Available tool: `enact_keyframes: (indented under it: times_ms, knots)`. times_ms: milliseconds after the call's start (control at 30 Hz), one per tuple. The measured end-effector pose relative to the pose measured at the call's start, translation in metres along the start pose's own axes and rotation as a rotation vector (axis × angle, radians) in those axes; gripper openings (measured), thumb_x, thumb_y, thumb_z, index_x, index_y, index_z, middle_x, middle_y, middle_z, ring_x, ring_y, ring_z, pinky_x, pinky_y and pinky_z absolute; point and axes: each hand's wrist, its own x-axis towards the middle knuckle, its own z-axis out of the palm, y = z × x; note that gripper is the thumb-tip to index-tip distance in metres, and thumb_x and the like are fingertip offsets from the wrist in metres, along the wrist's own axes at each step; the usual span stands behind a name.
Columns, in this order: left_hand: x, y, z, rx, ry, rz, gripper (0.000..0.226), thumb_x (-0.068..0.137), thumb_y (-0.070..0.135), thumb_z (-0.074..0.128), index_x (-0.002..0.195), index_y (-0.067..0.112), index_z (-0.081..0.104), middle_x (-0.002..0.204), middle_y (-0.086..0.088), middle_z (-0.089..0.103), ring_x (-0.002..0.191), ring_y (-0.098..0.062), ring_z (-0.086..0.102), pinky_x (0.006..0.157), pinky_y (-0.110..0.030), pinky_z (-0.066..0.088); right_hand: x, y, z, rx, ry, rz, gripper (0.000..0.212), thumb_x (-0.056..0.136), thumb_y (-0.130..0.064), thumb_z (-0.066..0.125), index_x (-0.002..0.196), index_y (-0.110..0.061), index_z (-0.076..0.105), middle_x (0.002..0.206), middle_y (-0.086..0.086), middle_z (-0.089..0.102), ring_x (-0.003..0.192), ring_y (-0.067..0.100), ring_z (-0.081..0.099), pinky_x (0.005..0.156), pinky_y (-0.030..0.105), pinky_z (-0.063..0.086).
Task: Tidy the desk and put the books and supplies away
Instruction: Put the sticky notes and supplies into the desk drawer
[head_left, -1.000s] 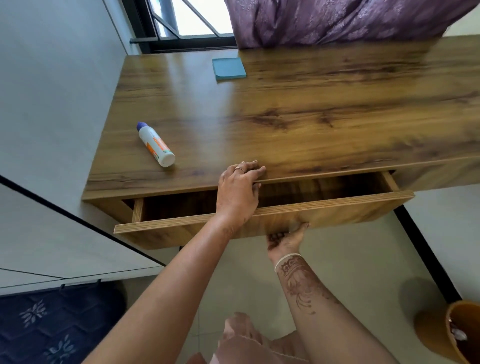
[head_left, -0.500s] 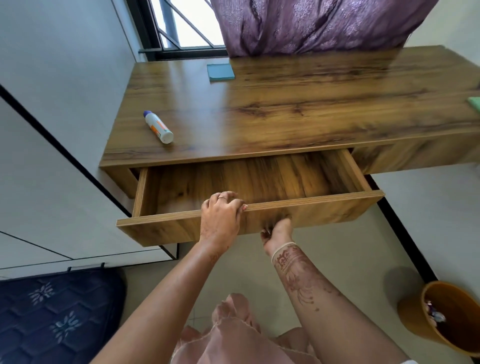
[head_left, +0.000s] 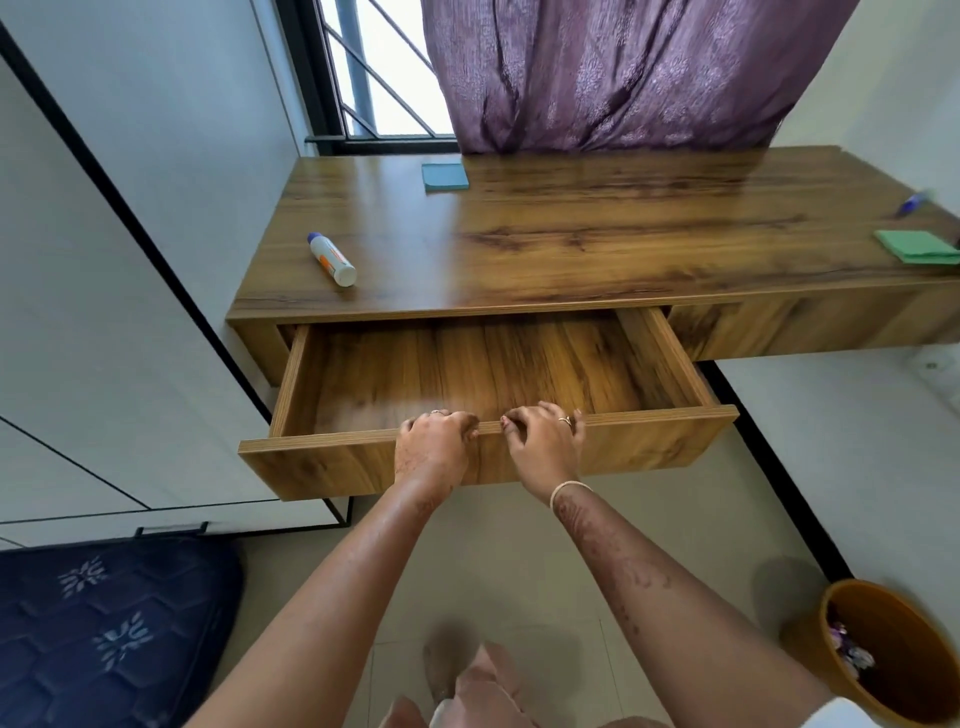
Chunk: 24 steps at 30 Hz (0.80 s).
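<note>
Hands meet on the front board of a wide wooden drawer (head_left: 322, 462), which stands drawn well out from under the top of a long, brown wood-grain desk (head_left: 571, 249). The left hand (head_left: 434, 441) and the right hand (head_left: 543, 441) sit just beside each other near the middle of the board, knuckles up. The left fingers (head_left: 457, 418) and the right fingers (head_left: 524, 415) are curled over the board's top edge and grip it, tips hooked toward the inside of the drawer. A ring shows on each hand, and a pale bangle circles the right wrist. The drawer's wood-grain floor lies directly beyond the fingertips.

On the desktop, well apart from both hands, a white cylindrical bottle with a blue cap and orange label (head_left: 332, 259) lies on its side near the left end. A square teal pad of sticky notes (head_left: 444, 177) lies flat at the back edge, just beside the hem of a purple patterned curtain (head_left: 613, 73). At the far right end sit a green flat pad (head_left: 917, 247) and, behind it, a blurred blue pen (head_left: 911, 202).

An orange round waste bin (head_left: 914, 644) stands on the floor at lower right, and a dark blue quilted mattress (head_left: 104, 623) lies at lower left.
</note>
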Motion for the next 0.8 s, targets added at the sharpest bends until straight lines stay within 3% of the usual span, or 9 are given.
enact_keyframes:
  times_ms: [167, 333, 533, 800]
  knots:
    - [-0.008, 0.005, -0.006, 0.010, -0.052, -0.027, 0.033, 0.101, 0.027, 0.043, 0.128, 0.035, 0.060, 0.125, 0.003, 0.064, 0.118, -0.019, 0.055, 0.105, -0.035, 0.035, -0.008, -0.002, -0.004, -0.012, -0.046, -0.010, 0.028, 0.098, -0.041, 0.044, 0.110, -0.028, 0.065, 0.123, -0.010, 0.063, 0.134, 0.012, 0.038, 0.116, 0.044, 0.001]
    - [-0.006, 0.012, -0.014, -0.096, -0.057, -0.048, 0.037, 0.101, 0.024, 0.047, 0.136, 0.033, 0.054, 0.135, 0.002, 0.058, 0.125, -0.020, 0.052, 0.108, -0.038, 0.040, -0.005, -0.007, -0.020, 0.105, 0.058, -0.059, 0.019, 0.096, -0.033, 0.050, 0.108, -0.030, 0.064, 0.123, -0.012, 0.061, 0.130, 0.010, 0.041, 0.117, 0.042, 0.006]
    - [0.032, 0.030, -0.051, -0.357, 0.037, -0.075, 0.035, 0.102, 0.029, 0.043, 0.135, 0.026, 0.057, 0.135, -0.001, 0.058, 0.123, -0.020, 0.055, 0.103, -0.039, 0.046, 0.036, -0.030, -0.043, 0.190, 0.092, -0.122, 0.020, 0.095, -0.029, 0.051, 0.110, -0.027, 0.064, 0.122, -0.008, 0.061, 0.124, 0.014, 0.046, 0.108, 0.034, 0.030]
    - [0.126, 0.025, -0.092, -0.540, 0.136, -0.099, 0.038, 0.097, 0.021, 0.056, 0.135, 0.018, 0.055, 0.135, -0.003, 0.057, 0.124, -0.019, 0.054, 0.107, -0.033, 0.043, 0.137, -0.067, -0.061, 0.360, 0.134, -0.159, 0.022, 0.094, -0.023, 0.054, 0.115, -0.020, 0.061, 0.118, -0.002, 0.060, 0.107, 0.016, 0.058, 0.093, 0.032, 0.047]
